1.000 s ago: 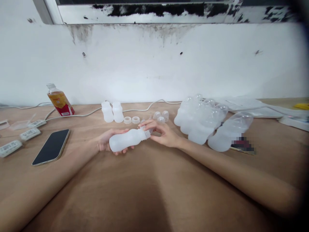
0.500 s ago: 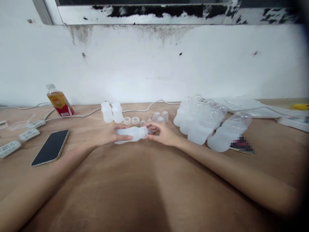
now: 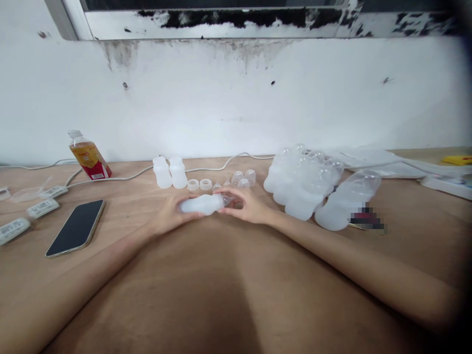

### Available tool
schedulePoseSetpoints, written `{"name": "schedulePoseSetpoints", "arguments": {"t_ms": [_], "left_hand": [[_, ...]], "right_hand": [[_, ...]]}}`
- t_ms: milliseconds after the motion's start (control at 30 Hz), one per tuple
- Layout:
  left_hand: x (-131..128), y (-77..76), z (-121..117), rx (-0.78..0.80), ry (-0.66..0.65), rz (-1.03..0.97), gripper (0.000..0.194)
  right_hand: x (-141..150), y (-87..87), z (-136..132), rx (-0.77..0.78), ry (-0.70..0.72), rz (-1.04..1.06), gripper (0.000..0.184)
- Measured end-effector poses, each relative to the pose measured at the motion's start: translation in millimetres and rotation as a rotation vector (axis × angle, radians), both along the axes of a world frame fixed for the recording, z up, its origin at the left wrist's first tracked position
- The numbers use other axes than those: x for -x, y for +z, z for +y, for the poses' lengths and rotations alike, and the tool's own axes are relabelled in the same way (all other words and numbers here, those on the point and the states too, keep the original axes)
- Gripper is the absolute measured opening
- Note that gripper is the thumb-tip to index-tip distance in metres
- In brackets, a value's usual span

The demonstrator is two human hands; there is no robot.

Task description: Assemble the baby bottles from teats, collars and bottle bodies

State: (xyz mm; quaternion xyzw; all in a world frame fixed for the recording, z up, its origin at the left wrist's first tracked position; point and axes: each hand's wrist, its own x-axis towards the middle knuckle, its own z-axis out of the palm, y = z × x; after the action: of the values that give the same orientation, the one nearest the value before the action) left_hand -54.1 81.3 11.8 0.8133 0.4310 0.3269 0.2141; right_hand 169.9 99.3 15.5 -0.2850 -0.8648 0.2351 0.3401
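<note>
A frosted baby bottle (image 3: 202,204) lies on its side between my hands, its neck pointing right. My left hand (image 3: 173,211) is wrapped round the base end, thumb along the near side. At the neck, the fingers and thumb of my right hand (image 3: 245,205) grip the collar ring, from which a clear nipple (image 3: 228,200) sticks out toward the palm. Just behind are two white collar rings (image 3: 205,184), several small nipples (image 3: 217,187) partly hidden by my right hand, and several clear domed caps (image 3: 250,177). Two open bottles (image 3: 178,173) stand farther back.
Several capped bottles (image 3: 304,191) stand grouped at the right, one (image 3: 348,201) leaning out from them. To the left lie a phone (image 3: 75,228) and white labelled blocks (image 3: 43,208), with a drink bottle (image 3: 90,157) behind. A cable (image 3: 236,158) runs along the wall.
My left hand has shifted its grip, the thumb moving from across the bottle's side to its lower edge. My right hand stays at the collar. The view has moved slightly.
</note>
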Motion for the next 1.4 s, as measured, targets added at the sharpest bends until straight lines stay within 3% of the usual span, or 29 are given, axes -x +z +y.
{"name": "schedulePoseSetpoints", "arguments": {"t_ms": [100,167,233,367,433,533,700,800,900,967,1100,1167,1233,1400], "left_hand": [[-2.1,1.6,-4.8,-0.065,0.011,0.036,0.047],[-3.6,2.6,-7.8,-0.105,-0.001,0.056,0.047],[-4.2,2.9,-9.1,-0.124,-0.011,0.067,0.047],[-2.5,0.8,-6.2,-0.121,0.015,0.034,0.046],[-1.2,-0.7,-3.9,-0.11,0.041,0.012,0.046],[-1.1,-2.5,-3.1,-0.093,0.06,0.015,0.046],[-5.1,-6.1,-8.9,-0.149,0.033,0.075,0.047],[-5.0,-9.1,-10.8,-0.331,0.084,0.151,0.043],[-1.3,-10.7,-9.2,-0.495,0.104,0.263,0.038],[1.3,-10.4,-7.4,-0.489,0.107,0.269,0.039],[2.5,-8.5,-6.2,-0.267,0.091,0.175,0.044],[1.6,-8.4,-7.1,-0.197,0.038,0.179,0.043],[0.5,-9.5,-8.3,-0.232,0.021,0.213,0.043],[-1.0,-14.9,-10.5,-0.507,0.109,0.371,0.042]], "right_hand": [[5.0,-7.1,-0.2,0.196,-0.065,0.019,0.031],[6.2,-8.9,-0.7,0.347,-0.061,-0.038,0.043],[5.2,-6.9,-1.5,0.38,-0.056,-0.093,0.054],[0.4,2.9,-3.1,0.097,-0.036,-0.037,0.039],[-0.5,4.9,-3.7,-0.067,0.035,-0.051,0.045],[1.8,2.2,-5.0,-0.14,0.013,-0.092,0.04],[10.6,-3.0,-10.3,0.259,-0.153,-0.003,0.032],[16.5,-2.0,-13.8,0.513,-0.151,0.048,0.041],[21.4,0.1,-16.4,0.648,-0.154,0.045,0.047],[21.8,2.0,-16.5,0.587,-0.16,-0.009,0.048],[13.3,5.3,-13.6,0.069,-0.139,-0.166,0.039],[8.3,4.6,-12.2,-0.074,-0.1,-0.243,0.041],[5.9,2.0,-11.7,-0.057,-0.085,-0.264,0.039],[10.1,-6.8,-12.9,0.106,-0.147,-0.123,0.035]]}}
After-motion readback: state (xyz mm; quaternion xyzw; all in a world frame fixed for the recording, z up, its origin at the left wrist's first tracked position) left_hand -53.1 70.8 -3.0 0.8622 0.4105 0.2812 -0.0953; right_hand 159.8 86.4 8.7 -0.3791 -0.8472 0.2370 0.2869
